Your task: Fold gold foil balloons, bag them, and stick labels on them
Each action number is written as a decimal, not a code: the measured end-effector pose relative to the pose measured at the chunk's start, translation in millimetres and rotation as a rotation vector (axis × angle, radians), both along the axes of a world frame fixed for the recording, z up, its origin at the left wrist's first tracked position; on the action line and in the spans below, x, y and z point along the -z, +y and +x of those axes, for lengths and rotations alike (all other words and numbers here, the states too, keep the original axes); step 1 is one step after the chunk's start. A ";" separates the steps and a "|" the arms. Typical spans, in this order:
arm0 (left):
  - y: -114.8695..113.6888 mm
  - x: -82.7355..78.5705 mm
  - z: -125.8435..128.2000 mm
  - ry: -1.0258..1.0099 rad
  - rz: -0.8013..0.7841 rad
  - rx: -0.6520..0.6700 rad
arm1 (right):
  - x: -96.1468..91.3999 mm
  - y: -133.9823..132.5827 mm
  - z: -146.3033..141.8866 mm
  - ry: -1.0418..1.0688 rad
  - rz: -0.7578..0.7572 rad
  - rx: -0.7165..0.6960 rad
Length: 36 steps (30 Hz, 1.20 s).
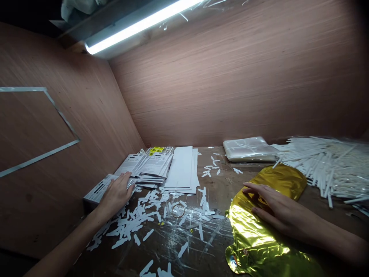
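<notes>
My left hand lies on the stacked flat packets with printed white cards, at the left wall of the work booth. Its fingers are stretched out over the nearest packets, and it does not visibly grip any of them. My right hand rests over a shiny gold foil balloon, flat and crinkled, at the front right. The fingers of that hand are extended and slightly apart on the foil; part of the balloon is hidden under the hand and forearm.
White cards are stacked beside the packets. Small white paper strips litter the table, with a rubber band among them. Clear plastic bags lie at the back, near a heap of white sticks. A lit tube lamp hangs above.
</notes>
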<state>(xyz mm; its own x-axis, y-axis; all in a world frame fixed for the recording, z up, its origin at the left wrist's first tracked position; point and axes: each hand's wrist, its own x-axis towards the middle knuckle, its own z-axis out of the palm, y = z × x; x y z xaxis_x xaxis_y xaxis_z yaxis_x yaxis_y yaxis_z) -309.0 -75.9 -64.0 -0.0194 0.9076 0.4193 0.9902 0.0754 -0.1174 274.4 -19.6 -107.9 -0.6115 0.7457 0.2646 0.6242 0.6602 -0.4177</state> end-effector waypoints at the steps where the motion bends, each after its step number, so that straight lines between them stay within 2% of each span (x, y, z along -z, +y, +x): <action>1: -0.9 0.5 -0.6 0.011 -0.001 -0.007 | 0.7 0.1 0.6 -0.002 -0.004 0.001; 5: -1.7 -1.6 9.4 0.081 0.039 -0.017 | 3.4 0.4 1.4 -0.020 -0.021 0.014; 9: 13.5 -15.4 46.8 0.055 -0.031 0.152 | 4.8 0.8 -0.7 -0.021 -0.023 0.006; 13: 56.9 -35.5 93.2 0.039 -0.202 0.352 | 5.2 0.9 -2.6 -0.028 -0.025 0.021; 16: 95.9 -43.9 111.2 0.120 -0.406 0.431 | 4.1 -0.1 -3.1 -0.035 -0.020 0.013; 18: 114.9 -44.6 113.0 0.149 -0.466 0.418 | 2.5 -1.3 -3.7 -0.032 -0.013 0.004; 21: 127.3 -43.6 106.3 0.181 -0.478 0.397 | -0.4 -3.2 -5.1 -0.028 0.002 0.002; 26: 124.7 -48.4 93.2 0.205 -0.451 0.359 | -5.4 -4.8 -7.3 -0.030 0.002 0.003; 36: 119.9 -46.8 94.0 0.116 -0.466 0.279 | -6.1 -4.1 -8.1 -0.013 0.021 -0.009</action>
<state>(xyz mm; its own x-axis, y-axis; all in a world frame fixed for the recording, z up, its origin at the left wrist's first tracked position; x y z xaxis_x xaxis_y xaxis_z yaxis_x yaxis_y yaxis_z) -215.1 44.0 -17.2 0.2704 0.9618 -0.0429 0.9438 -0.2736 -0.1854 266.3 -23.6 -101.9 -0.6214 0.7347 0.2723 0.6237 0.6741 -0.3957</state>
